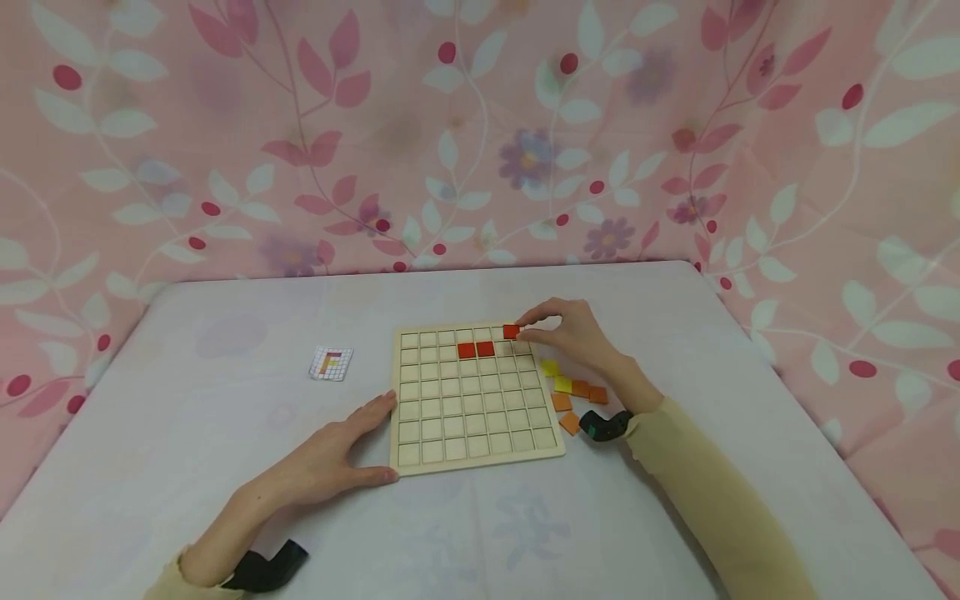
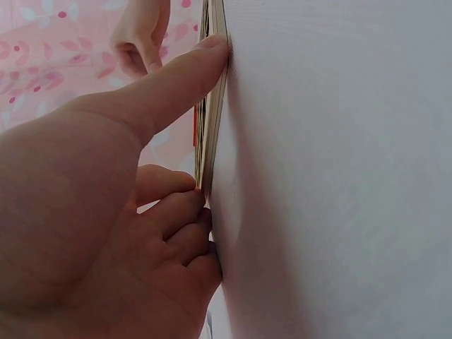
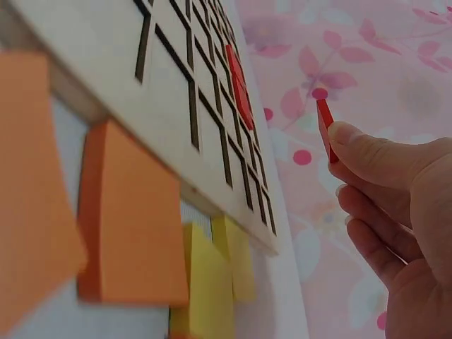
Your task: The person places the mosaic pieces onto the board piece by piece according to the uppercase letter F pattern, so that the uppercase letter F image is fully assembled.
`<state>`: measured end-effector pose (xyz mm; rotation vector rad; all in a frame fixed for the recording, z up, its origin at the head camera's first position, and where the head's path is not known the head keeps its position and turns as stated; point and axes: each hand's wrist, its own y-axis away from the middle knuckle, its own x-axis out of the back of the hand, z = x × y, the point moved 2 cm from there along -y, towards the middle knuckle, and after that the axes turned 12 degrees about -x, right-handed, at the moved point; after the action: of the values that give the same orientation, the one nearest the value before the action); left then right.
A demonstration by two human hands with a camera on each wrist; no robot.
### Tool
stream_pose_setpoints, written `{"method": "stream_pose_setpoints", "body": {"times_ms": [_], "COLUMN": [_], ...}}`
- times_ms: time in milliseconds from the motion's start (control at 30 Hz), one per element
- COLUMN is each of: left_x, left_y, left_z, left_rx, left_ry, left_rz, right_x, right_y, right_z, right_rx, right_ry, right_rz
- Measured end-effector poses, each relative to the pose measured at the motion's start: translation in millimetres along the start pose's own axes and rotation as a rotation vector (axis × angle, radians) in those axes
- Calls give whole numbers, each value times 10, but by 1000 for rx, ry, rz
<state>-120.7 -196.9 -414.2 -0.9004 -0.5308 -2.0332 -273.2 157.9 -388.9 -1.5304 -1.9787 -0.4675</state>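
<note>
A pale wooden grid board (image 1: 468, 429) lies on the white-covered table. Two red square tiles (image 1: 485, 349) sit side by side in its second row from the far edge. My right hand (image 1: 573, 333) pinches another red tile (image 3: 325, 131) between thumb and fingers above the board's far right part; in the right wrist view that tile stands tilted, apart from the board. My left hand (image 1: 330, 462) touches the board's left edge, the thumb near the front corner and the other fingers farther up the side.
Beside the board's right edge lie two yellow tiles (image 1: 551, 367) and several orange tiles (image 1: 562, 402), under my right forearm. A small card (image 1: 331, 363) with a coloured grid pattern lies left of the board. Pink floral cloth (image 1: 480, 167) hangs behind the table.
</note>
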Motion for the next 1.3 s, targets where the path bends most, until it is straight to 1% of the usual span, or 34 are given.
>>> {"method": "stream_pose_setpoints", "body": {"times_ms": [100,167,367,433,500,600,733,867,933,1033,1133,1300], "left_x": [-6,-12,-18,-16,-15,-15,-11,-3,0,1,2,1], "left_y": [0,1,4,5,5,6,11,16,14,10,8,7], "left_z": [-3,-3,13,23,27,32,26,18,16,18,18,14], "left_rx": [-2,-6,-3,-3,0,-2,1,11,10,2,-2,0], "left_ry": [2,2,5,8,9,11,5,2,3,3,2,3], "left_rz": [4,5,0,0,-1,-1,1,4,3,2,3,3], "right_x": [-135,-230,-488,-562,-630,-718,-806,-889,-917,-937,-933,-919], "right_y": [-59,-105,-218,-241,-256,-266,-255,-241,-230,-219,-210,-201], "right_z": [-110,-175,-371,-418,-446,-453,-425,-380,-364,-347,-352,-365], "right_rx": [-6,11,80,81,64,46,21,3,4,19,42,86], "right_ry": [-40,-56,6,24,36,42,7,-36,-29,18,56,91], "right_rz": [-22,-31,-30,-35,-43,-52,-57,-86,-95,-87,-68,-58]}}
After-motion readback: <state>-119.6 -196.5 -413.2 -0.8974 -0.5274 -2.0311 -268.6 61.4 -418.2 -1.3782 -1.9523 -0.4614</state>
